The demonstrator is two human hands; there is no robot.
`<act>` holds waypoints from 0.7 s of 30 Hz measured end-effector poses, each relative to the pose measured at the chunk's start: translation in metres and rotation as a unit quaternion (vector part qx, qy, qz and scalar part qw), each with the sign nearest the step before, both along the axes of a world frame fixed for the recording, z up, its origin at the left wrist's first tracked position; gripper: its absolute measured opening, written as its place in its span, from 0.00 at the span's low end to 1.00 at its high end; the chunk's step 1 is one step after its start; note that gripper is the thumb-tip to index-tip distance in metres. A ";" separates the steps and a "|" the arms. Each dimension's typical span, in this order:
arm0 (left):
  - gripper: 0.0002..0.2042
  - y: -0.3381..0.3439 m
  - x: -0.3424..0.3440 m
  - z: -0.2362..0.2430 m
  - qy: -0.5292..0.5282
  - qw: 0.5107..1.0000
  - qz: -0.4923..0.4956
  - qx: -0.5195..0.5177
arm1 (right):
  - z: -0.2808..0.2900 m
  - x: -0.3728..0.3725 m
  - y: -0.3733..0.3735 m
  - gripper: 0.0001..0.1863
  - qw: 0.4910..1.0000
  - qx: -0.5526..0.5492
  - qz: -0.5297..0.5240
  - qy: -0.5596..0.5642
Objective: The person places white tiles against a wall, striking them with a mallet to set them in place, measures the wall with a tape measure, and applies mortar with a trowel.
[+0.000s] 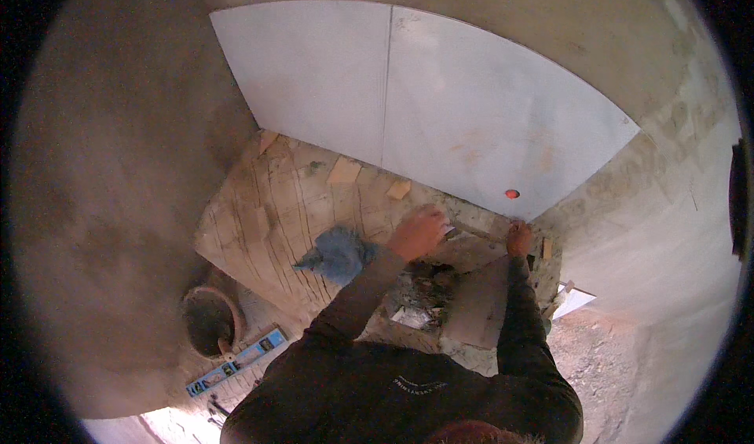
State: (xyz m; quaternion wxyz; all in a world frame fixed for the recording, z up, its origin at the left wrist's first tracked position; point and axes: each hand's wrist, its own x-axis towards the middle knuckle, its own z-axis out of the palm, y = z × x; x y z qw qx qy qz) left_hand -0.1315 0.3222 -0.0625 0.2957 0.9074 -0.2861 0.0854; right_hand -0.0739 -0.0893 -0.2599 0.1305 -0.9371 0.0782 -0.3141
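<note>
My left hand (418, 233) is blurred over the stone ledge (239, 228), just below the large white tiles (471, 106) standing against the back wall. A small light-coloured piece shows beside its fingertips; whether the hand grips it is unclear. My right hand (518, 238) is closed at the lower right corner of the right tile, near its orange-lined hole (512, 195); what it holds is hidden. A blue-grey cloth or bag (338, 255) lies left of my hands. Below them are a dark rubble-filled patch (428, 287) and a flat grey-brown slab (471, 314).
Small wooden blocks (344, 171) sit along the tiles' foot. At lower left are a bucket (210, 322) and a blue spirit level (236, 361). A white offcut (573, 301) lies right of the ledge, above rubble (589, 350). Plastered walls (110, 192) enclose both sides.
</note>
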 end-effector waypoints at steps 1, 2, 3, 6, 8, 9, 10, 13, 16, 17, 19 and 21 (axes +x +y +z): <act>0.14 0.012 0.002 -0.002 0.044 0.997 0.052 -0.032 | 0.007 -0.001 0.009 0.07 1.000 0.005 0.008 0.027; 0.19 0.030 0.011 -0.006 -0.005 0.996 0.075 -0.049 | 0.016 -0.003 0.027 0.07 0.998 0.025 0.047 0.031; 0.25 0.048 0.025 -0.010 -0.054 0.991 0.101 -0.063 | 0.027 -0.006 0.047 0.08 0.994 0.046 0.088 0.036; 0.39 0.048 0.071 0.071 -0.165 0.953 0.194 -0.164 | 0.050 -0.022 0.018 0.15 0.991 0.036 0.075 0.103; 0.43 0.051 0.120 0.107 -0.265 0.908 0.261 -0.195 | 0.057 -0.039 0.011 0.16 0.984 0.119 0.062 0.113; 0.44 0.057 0.145 0.119 -0.315 0.878 0.304 -0.194 | 0.061 -0.051 0.027 0.12 0.970 0.213 0.073 0.094; 0.43 0.064 0.166 0.136 -0.305 0.877 0.313 -0.200 | 0.067 -0.066 0.047 0.11 0.972 0.207 0.091 0.068; 0.44 0.044 0.203 0.182 -0.344 0.834 0.348 -0.255 | 0.099 -0.125 0.073 0.09 0.989 0.101 0.102 0.034; 0.46 0.022 0.223 0.188 -0.390 0.803 0.370 -0.259 | 0.103 -0.174 0.057 0.09 0.987 0.092 0.092 0.098; 0.46 0.030 0.227 0.188 -0.408 0.793 0.386 -0.236 | 0.107 -0.178 0.064 0.09 0.986 0.095 0.075 0.115; 0.45 0.032 0.232 0.190 -0.435 0.791 0.357 -0.241 | 0.117 -0.200 0.072 0.08 0.985 0.093 0.012 0.142; 0.44 0.042 0.234 0.192 -0.458 0.791 0.330 -0.237 | 0.120 -0.212 0.061 0.08 0.983 0.072 0.035 0.167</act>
